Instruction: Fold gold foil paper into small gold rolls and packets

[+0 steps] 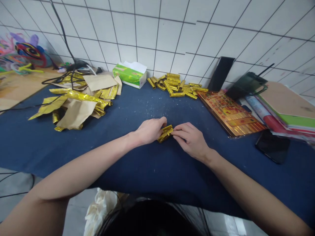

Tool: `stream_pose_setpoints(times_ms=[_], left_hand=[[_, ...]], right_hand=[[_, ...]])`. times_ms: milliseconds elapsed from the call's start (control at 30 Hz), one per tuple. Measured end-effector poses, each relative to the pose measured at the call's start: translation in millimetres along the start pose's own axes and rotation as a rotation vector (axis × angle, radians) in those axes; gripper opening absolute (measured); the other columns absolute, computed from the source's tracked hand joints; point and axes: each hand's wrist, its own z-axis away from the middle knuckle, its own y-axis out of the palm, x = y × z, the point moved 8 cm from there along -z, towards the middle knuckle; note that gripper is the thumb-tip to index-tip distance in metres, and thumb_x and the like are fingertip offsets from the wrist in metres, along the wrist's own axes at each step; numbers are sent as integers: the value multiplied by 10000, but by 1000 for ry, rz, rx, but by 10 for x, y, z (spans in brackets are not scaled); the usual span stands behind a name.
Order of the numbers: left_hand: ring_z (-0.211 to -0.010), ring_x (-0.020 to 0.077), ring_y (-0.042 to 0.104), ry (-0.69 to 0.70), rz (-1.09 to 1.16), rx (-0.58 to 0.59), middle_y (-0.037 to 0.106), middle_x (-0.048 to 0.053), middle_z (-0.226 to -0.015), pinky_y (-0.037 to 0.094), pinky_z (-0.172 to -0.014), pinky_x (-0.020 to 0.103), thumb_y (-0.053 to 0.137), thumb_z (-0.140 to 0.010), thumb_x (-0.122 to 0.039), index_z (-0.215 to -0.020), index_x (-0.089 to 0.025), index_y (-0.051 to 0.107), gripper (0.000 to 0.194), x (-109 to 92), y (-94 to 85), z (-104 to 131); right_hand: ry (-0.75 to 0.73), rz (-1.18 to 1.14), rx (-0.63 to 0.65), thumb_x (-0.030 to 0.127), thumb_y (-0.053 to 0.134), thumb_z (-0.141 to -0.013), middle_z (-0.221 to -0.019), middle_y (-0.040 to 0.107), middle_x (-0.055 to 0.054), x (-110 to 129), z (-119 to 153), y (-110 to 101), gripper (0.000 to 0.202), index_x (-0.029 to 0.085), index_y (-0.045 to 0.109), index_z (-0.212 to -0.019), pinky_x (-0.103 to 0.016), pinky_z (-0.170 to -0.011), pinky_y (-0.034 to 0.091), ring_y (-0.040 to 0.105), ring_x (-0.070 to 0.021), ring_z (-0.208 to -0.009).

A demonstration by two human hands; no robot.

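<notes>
Between my hands, just above or on the dark blue cloth, is a small piece of folded gold foil paper. My left hand grips its left end, with the fingers curled and partly hidden behind it. At the other end, my right hand pinches the edge with thumb and fingertips together. Farther back against the wall lies a pile of rolled gold paper tubes. Off to the left, a loose heap holds gold foil sheets and brown paper pieces.
A green tissue box stands by the tiled wall. On the right are an orange-gold packet, an upright black phone, a dark pitcher, a stack of folders and a flat black phone. A black cable hangs at left.
</notes>
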Motion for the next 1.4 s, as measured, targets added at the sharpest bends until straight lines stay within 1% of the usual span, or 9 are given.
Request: stream_pose_setpoints(times_ms=[133, 300, 433, 633, 767, 867, 1067, 1233, 1400], left_hand=[[-715, 149, 554, 85, -25, 1, 572, 10, -767, 402, -617, 243, 451, -766, -151, -803, -190, 550, 113, -36, 7, 12], [-738, 152, 551, 86, -22, -3, 542, 24, -776, 413, -653, 253, 453, -769, -158, -804, -184, 578, 132, -13, 26, -1], [-711, 145, 549, 116, 0, 34, 547, 18, -778, 398, -617, 244, 452, -773, -165, -805, -186, 568, 122, -39, 48, -2], [-686, 132, 534, 221, 20, 128, 547, 9, -763, 386, -616, 234, 444, -778, -149, -775, -186, 545, 108, -148, 75, 73], [-740, 150, 549, 119, 33, 106, 562, 27, -846, 405, -647, 248, 491, -738, -154, -876, -179, 523, 144, -89, 55, 84], [-739, 162, 550, 50, 21, 101, 562, 35, -848, 404, -633, 258, 503, -718, -171, -866, -176, 519, 149, -35, 54, 84], [-690, 145, 536, 82, 50, 112, 543, 17, -792, 391, -615, 247, 477, -719, -147, -814, -186, 527, 114, -47, 59, 97], [-727, 153, 543, 91, 60, 136, 548, 27, -800, 391, -633, 247, 473, -726, -154, -807, -181, 542, 110, -63, 71, 98], [-653, 150, 542, -8, 60, 143, 593, 25, -776, 358, -558, 244, 491, -732, -219, -861, -182, 542, 144, 3, 60, 85]], right_hand=[[-49, 94, 122, 198, 459, -846, -934, 624, -90, 36, -22, 130, 233, 191, 669, -948, -375, -761, 451, 524, -211, -885], [-33, 107, 182, 202, 453, -854, -961, 595, -93, 21, -38, 190, 232, 208, 667, -944, -375, -775, 439, 511, -208, -905], [-46, 104, 215, 206, 457, -853, -917, 589, -87, 53, -41, 188, 219, 200, 668, -911, -358, -744, 432, 503, -202, -864], [-97, 93, 304, 216, 452, -858, -859, 588, -71, 193, -4, 227, 215, 190, 666, -866, -328, -695, 420, 494, -184, -788], [-109, 46, 282, 208, 436, -868, -856, 610, -66, 203, 6, 228, 206, 181, 639, -891, -327, -692, 417, 502, -179, -778], [-120, 36, 245, 209, 422, -876, -856, 624, -64, 182, 16, 225, 200, 171, 618, -875, -329, -708, 411, 510, -180, -793], [-129, 45, 214, 203, 381, -890, -845, 606, -70, 156, 20, 245, 246, 172, 616, -823, -318, -699, 400, 497, -170, -771], [-119, 10, 253, 191, 377, -887, -798, 591, -66, 151, -61, 259, 245, 158, 604, -803, -309, -681, 395, 480, -168, -752], [-108, -32, 352, 197, 398, -880, -740, 556, -45, 106, -171, 287, 229, 170, 609, -797, -295, -671, 397, 466, -158, -710]])
